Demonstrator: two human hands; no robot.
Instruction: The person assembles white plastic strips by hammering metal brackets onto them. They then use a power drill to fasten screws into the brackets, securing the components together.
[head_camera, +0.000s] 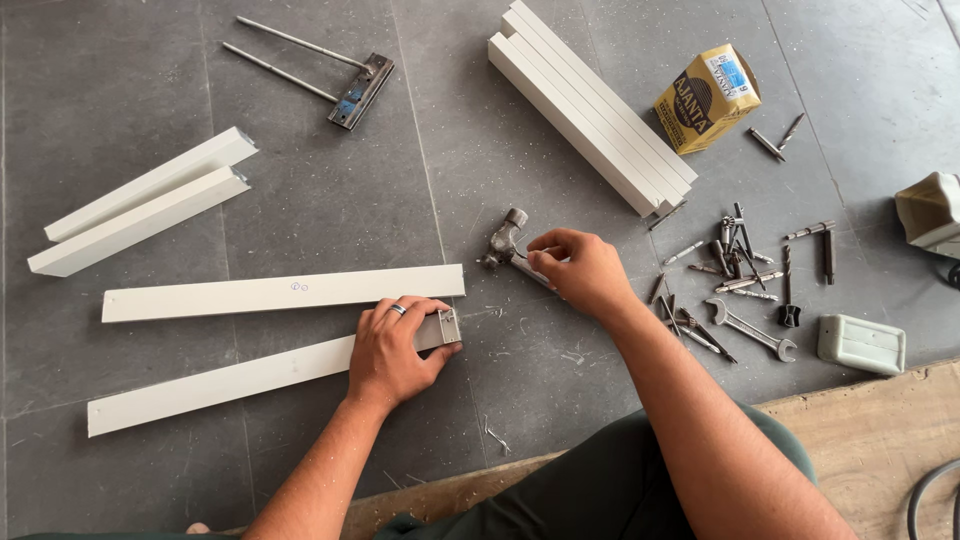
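Left hand (392, 352) grips a white bar (230, 382) on grey floor (330, 190); right hand (578, 270) pinches a hammer (505, 243); yellow box (707, 98) beyond.

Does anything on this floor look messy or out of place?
Mostly tidy. The drill bits and spanner lie scattered loosely right of the right hand, and small metal scraps litter the grey floor near the left hand. Nothing looks broken.

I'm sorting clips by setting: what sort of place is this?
Probably a building or fitting-out site, worked on the floor. White square bars lie on grey floor tiles, loose bits and a spanner are scattered beside them, and the right hand grips a hammer.
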